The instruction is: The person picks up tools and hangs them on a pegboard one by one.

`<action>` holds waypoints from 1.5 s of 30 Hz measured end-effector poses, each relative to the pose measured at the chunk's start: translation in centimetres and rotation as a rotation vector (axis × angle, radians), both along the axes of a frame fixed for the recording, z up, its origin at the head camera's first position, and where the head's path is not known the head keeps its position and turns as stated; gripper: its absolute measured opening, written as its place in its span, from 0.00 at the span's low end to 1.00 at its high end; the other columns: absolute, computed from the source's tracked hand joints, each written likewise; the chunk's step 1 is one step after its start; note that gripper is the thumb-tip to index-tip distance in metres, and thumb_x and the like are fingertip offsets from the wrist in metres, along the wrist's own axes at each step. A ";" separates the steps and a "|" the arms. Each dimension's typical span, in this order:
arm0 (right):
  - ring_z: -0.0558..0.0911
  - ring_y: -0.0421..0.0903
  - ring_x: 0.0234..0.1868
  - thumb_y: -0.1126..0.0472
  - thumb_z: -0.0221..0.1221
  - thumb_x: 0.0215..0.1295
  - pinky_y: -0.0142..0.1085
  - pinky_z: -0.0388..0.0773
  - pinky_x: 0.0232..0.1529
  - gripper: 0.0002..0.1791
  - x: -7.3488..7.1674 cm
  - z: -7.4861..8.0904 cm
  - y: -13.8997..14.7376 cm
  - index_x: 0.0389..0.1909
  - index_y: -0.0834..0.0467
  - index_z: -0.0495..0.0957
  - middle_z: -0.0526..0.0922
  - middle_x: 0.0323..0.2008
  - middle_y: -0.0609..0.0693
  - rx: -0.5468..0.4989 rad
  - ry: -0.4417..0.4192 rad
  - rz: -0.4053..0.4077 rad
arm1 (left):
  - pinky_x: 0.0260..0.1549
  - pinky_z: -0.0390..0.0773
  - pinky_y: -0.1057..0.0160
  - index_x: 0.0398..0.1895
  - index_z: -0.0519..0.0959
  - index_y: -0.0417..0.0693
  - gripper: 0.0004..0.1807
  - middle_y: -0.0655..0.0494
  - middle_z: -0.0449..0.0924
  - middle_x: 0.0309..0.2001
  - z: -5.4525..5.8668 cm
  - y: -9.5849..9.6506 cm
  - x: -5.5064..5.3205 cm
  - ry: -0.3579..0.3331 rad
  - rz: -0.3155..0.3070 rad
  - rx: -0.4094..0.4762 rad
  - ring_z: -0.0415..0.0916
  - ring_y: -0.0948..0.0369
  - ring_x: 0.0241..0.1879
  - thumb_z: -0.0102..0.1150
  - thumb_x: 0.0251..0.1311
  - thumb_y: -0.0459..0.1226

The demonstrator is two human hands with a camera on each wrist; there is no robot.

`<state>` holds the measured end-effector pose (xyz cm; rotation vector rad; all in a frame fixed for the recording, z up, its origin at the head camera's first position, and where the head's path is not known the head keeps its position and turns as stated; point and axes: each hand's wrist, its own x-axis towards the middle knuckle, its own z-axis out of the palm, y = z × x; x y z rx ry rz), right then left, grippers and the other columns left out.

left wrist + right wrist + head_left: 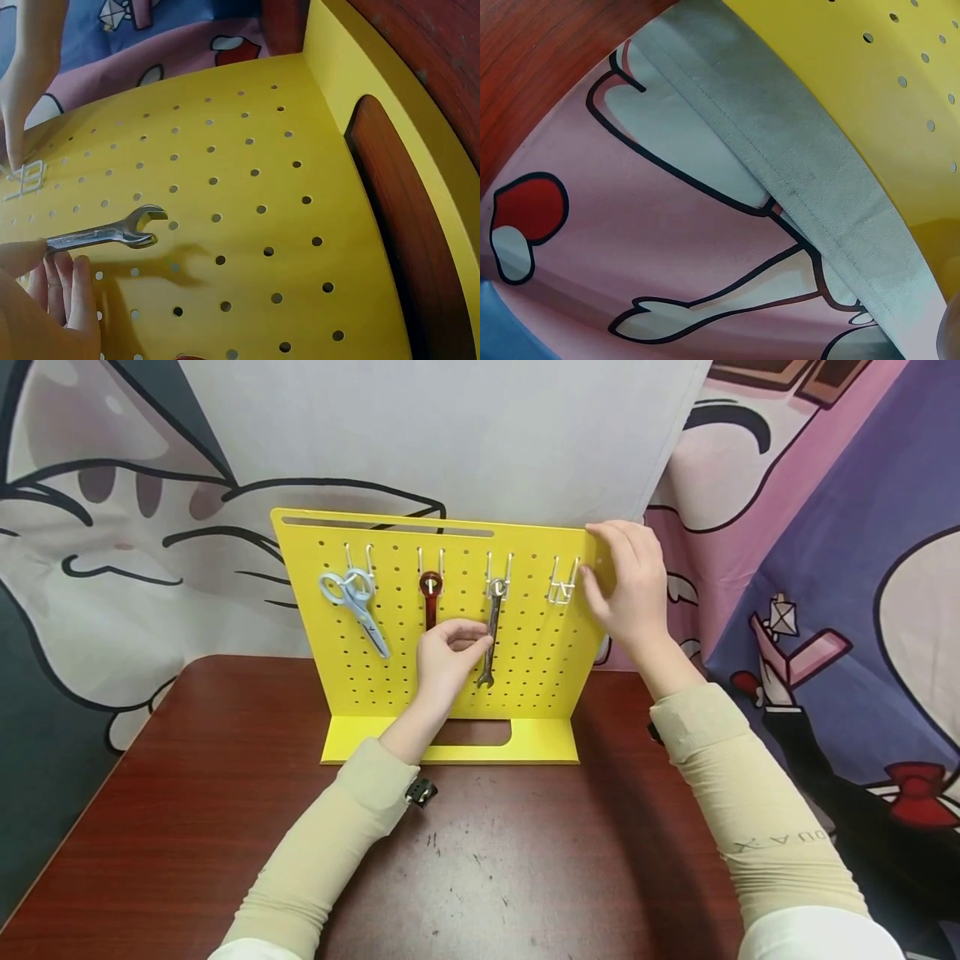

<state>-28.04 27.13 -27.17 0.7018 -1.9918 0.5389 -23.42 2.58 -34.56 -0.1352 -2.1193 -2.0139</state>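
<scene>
A silver combination wrench [495,607] hangs by its ring end from a white hook on the yellow pegboard [405,668]. My left hand [444,664] pinches its shaft between thumb and fingers. In the left wrist view, the open-end jaw of the wrench stands out past the fingers, its shadow on the board. At the board's upper right corner, my right hand [633,577] grips the edge, with the thumb in front beside a bare white double hook [561,591]. Only a sliver of that hand shows in the right wrist view.
Left of the wrench hang a dark red tool [431,597] with a ring-shaped head, partly behind the left hand, and light blue scissors [356,602]. The pegboard's base stands on a dark red-brown table [480,852]. Cartoon-printed cloth [810,568] hangs around the sides.
</scene>
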 end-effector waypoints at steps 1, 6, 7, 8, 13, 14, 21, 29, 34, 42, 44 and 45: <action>0.77 0.65 0.60 0.64 0.61 0.68 0.53 0.71 0.69 0.22 0.0 0.0 0.0 0.62 0.67 0.79 0.83 0.56 0.65 0.001 0.000 -0.001 | 0.48 0.88 0.66 0.46 0.88 0.35 0.09 0.39 0.91 0.48 0.0 0.0 0.0 0.012 0.003 -0.015 0.89 0.50 0.45 0.71 0.64 0.28; 0.78 0.65 0.60 0.64 0.62 0.68 0.53 0.71 0.69 0.22 0.1 0.0 0.0 0.61 0.67 0.79 0.83 0.56 0.65 0.006 0.000 -0.004 | 0.53 0.88 0.60 0.48 0.88 0.34 0.10 0.38 0.90 0.50 -0.3 0.0 -0.2 0.039 0.000 -0.031 0.89 0.46 0.50 0.69 0.65 0.27; 0.78 0.65 0.60 0.64 0.62 0.68 0.53 0.71 0.69 0.22 0.1 0.0 0.0 0.62 0.67 0.79 0.83 0.56 0.65 0.008 -0.001 -0.006 | 0.54 0.88 0.60 0.48 0.87 0.34 0.10 0.39 0.90 0.50 -0.4 0.0 -0.2 0.042 -0.003 -0.033 0.89 0.47 0.51 0.69 0.65 0.27; 0.78 0.65 0.61 0.64 0.62 0.68 0.53 0.71 0.69 0.22 0.1 0.1 0.0 0.62 0.67 0.79 0.83 0.56 0.65 0.011 -0.002 -0.010 | 0.54 0.88 0.60 0.49 0.87 0.34 0.10 0.39 0.90 0.50 -0.4 0.0 -0.2 0.044 -0.006 -0.032 0.89 0.47 0.51 0.69 0.65 0.27; 0.78 0.64 0.61 0.64 0.62 0.68 0.55 0.72 0.68 0.22 0.2 0.1 0.0 0.62 0.66 0.79 0.83 0.56 0.65 0.029 -0.010 -0.035 | 0.54 0.88 0.61 0.50 0.87 0.35 0.11 0.39 0.89 0.52 -0.6 -0.4 0.1 0.048 -0.025 -0.030 0.89 0.46 0.52 0.68 0.66 0.26; 0.78 0.64 0.61 0.64 0.62 0.68 0.55 0.72 0.68 0.22 0.3 0.1 0.0 0.62 0.66 0.79 0.83 0.56 0.65 0.032 -0.011 -0.041 | 0.54 0.88 0.61 0.50 0.87 0.34 0.11 0.39 0.89 0.52 -0.6 -0.6 0.3 0.049 -0.029 -0.032 0.89 0.46 0.52 0.68 0.66 0.26; 0.78 0.64 0.62 0.64 0.62 0.68 0.55 0.70 0.71 0.22 0.4 0.0 0.0 0.62 0.66 0.79 0.83 0.57 0.64 0.020 -0.015 -0.061 | 0.55 0.88 0.60 0.50 0.87 0.34 0.10 0.38 0.89 0.52 -0.8 -1.8 1.5 0.048 -0.065 -0.072 0.88 0.46 0.52 0.68 0.67 0.27; 0.77 0.64 0.62 0.64 0.62 0.68 0.55 0.71 0.70 0.23 0.4 0.1 -0.1 0.62 0.65 0.79 0.83 0.58 0.64 0.008 -0.024 -0.046 | 0.52 0.88 0.64 0.50 0.86 0.33 0.10 0.38 0.89 0.51 -1.8 -4.2 3.1 0.062 -0.121 -0.156 0.88 0.45 0.51 0.67 0.67 0.26; 0.77 0.63 0.63 0.64 0.62 0.68 0.55 0.70 0.70 0.23 0.4 0.1 -0.2 0.62 0.65 0.79 0.83 0.58 0.64 0.004 -0.031 -0.049 | 0.51 0.89 0.58 0.49 0.87 0.35 0.10 0.39 0.90 0.48 -2.8 -6.2 4.4 0.066 -0.157 -0.279 0.89 0.46 0.49 0.68 0.66 0.27; 0.77 0.63 0.63 0.64 0.62 0.68 0.54 0.70 0.71 0.23 0.4 0.1 -0.3 0.63 0.65 0.79 0.83 0.58 0.64 0.002 -0.039 -0.051 | 0.48 0.89 0.50 0.47 0.88 0.40 0.09 0.47 0.92 0.43 -3.6 -9.5 6.8 0.087 -0.248 -0.520 0.89 0.52 0.42 0.70 0.64 0.28; 0.77 0.63 0.63 0.64 0.62 0.68 0.54 0.70 0.71 0.23 0.4 0.0 -0.3 0.63 0.65 0.79 0.83 0.58 0.64 0.001 -0.039 -0.051 | 0.47 0.89 0.48 0.46 0.88 0.41 0.09 0.50 0.91 0.41 -3.8 -10.2 7.4 0.102 -0.261 -0.583 0.88 0.54 0.41 0.71 0.64 0.28; 0.77 0.63 0.63 0.64 0.62 0.68 0.54 0.70 0.71 0.23 0.4 0.0 -0.3 0.63 0.65 0.79 0.83 0.58 0.64 0.000 -0.038 -0.051 | 0.48 0.88 0.48 0.46 0.88 0.42 0.09 0.51 0.91 0.41 -4.0 -10.5 7.7 0.111 -0.268 -0.612 0.88 0.55 0.41 0.71 0.63 0.28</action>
